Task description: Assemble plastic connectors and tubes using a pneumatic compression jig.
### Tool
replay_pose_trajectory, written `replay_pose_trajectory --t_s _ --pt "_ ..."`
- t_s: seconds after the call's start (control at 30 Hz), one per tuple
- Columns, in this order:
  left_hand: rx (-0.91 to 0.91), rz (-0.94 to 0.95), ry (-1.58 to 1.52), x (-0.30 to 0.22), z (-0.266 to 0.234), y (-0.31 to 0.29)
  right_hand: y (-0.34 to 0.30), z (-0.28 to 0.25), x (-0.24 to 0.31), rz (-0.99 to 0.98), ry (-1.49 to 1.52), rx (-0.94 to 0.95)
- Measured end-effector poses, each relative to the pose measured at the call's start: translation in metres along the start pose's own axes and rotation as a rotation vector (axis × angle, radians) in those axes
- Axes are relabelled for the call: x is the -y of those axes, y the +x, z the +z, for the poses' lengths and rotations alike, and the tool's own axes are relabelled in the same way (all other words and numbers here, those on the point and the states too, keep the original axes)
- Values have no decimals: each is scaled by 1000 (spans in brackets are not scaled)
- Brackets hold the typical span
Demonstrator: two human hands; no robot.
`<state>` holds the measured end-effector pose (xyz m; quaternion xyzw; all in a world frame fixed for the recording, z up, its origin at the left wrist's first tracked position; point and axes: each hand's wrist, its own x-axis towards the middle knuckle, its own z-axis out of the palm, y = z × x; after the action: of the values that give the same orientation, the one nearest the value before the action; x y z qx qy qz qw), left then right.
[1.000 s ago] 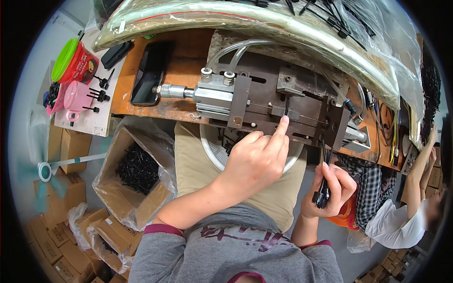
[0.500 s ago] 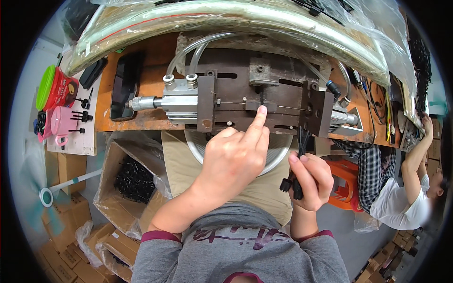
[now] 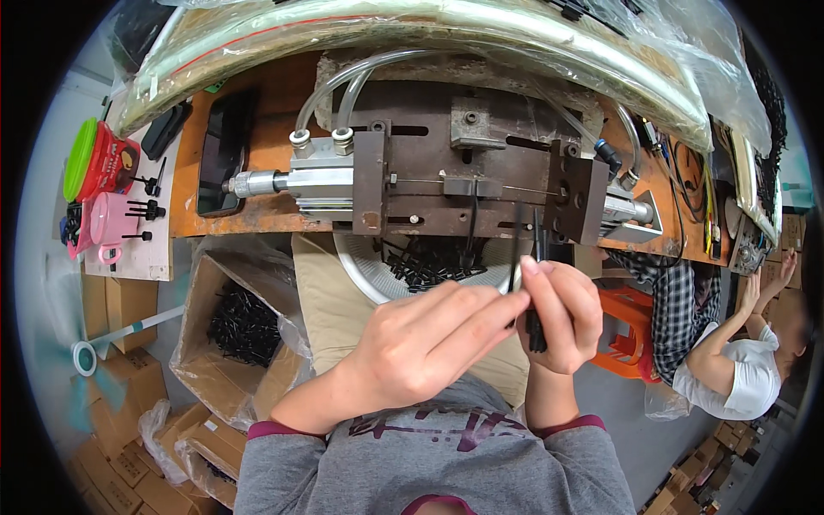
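My right hand (image 3: 562, 313) is closed round a few thin black plastic rods (image 3: 538, 245), which stand upright between thumb and fingers. My left hand (image 3: 429, 339) reaches across to it, fingertips pinched at one blurred thin black rod (image 3: 518, 249) beside the bunch. In front of both hands lies a dark metal fixture (image 3: 421, 159) with a silver air cylinder (image 3: 322, 184) on its left and another on its right. Another black rod (image 3: 473, 223) is below the small centre block (image 3: 472, 186), its lower end over a white basket (image 3: 365, 279) holding many black pieces.
A phone (image 3: 225, 154) lies left of the fixture, near a pink cup (image 3: 112, 223). An open carton (image 3: 202, 322) of black pieces stands lower left by a fan (image 3: 84, 359). Right are an orange stool (image 3: 622, 330) and another person (image 3: 730, 369). Clear hoses (image 3: 360, 69) arch behind.
My left hand has drawn back from the fixture's centre to the rods in my right hand. The rod at the block has dropped towards the basket. The other person's arms have moved.
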<state>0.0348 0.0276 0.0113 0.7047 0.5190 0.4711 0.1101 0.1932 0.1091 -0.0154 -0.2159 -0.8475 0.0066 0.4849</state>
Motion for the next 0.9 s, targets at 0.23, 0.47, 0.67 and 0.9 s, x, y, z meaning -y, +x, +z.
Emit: replay_pose_trajectory --t_s 0.23,0.47,0.67,0.9 --pt "32 -30 387 24 7 4 -4 8 -7 81 -51 -93" --pt "90 0 522 31 11 12 -6 -2 -1 135 -26 -66" --pt "141 -59 510 28 8 13 -7 -4 -4 76 8 -60" --pt "23 -23 -117 10 -3 11 -4 -2 -6 -3 -8 17"
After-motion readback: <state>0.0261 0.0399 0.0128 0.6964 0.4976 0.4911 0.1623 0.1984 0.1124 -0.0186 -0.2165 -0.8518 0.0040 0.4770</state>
